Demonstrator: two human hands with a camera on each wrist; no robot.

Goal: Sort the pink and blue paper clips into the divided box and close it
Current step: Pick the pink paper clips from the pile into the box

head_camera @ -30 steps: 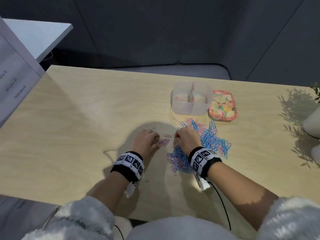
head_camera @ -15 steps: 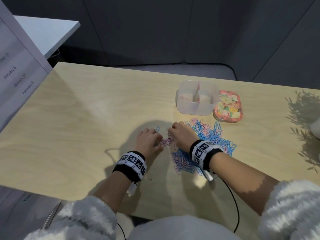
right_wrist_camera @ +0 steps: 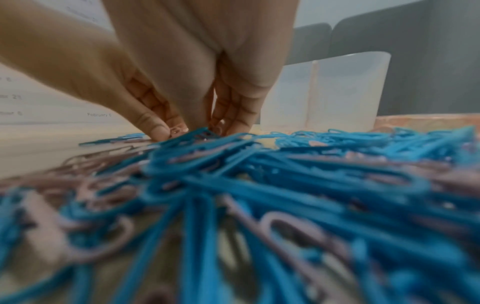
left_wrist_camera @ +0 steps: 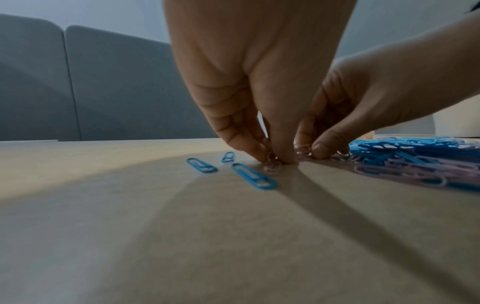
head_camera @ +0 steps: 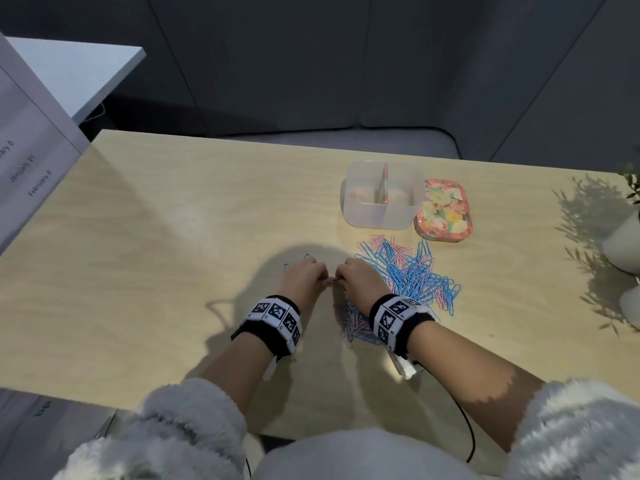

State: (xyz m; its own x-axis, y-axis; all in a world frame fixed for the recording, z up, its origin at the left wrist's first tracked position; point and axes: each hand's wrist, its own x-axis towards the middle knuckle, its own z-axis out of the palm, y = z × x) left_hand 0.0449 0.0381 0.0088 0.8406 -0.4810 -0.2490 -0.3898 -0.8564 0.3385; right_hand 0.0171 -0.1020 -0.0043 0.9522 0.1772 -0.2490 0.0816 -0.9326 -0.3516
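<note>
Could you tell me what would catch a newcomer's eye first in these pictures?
Probably the heap of blue and pink paper clips spread on the wooden table, right of the hands. Next, the left hand and right hand meeting fingertip to fingertip over a few pink clips. Behind the heap stands the open divided box, its floral lid beside it.

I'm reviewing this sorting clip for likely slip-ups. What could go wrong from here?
1. The left hand and right hand pinch pink clips low on the table; some may drop.
2. The mixed pile is tangled, so blue clips could ride along.
3. Three blue clips lie apart beside the left hand, easily overlooked.
</note>
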